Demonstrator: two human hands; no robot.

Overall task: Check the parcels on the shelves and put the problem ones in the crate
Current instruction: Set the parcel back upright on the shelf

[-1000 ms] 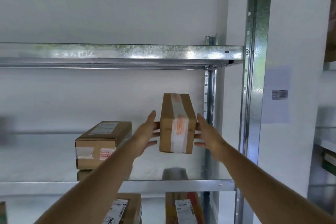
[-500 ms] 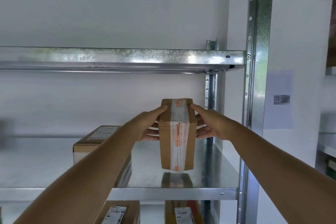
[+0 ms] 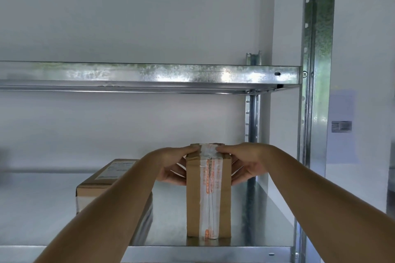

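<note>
A narrow brown cardboard parcel [image 3: 208, 200] with a strip of clear and orange-printed tape down its front stands upright on the metal shelf [image 3: 256, 228], near its front edge. My left hand [image 3: 171, 166] holds its upper left side, thumb on the top edge. My right hand [image 3: 245, 164] holds its upper right side the same way. A second, wider parcel [image 3: 102, 183] with a white label on top lies to the left, partly hidden by my left forearm. No crate is in view.
Another galvanised shelf [image 3: 149, 76] runs overhead. Steel uprights [image 3: 316, 113] bound the rack on the right, with a white wall behind. A paper sheet [image 3: 342, 126] is stuck on the wall to the right.
The parcel came down from mid-air and turned upright; now its bottom rests on the shelf. Both hands slid up to its top edge. The camera view dropped closer to the shelf.
</note>
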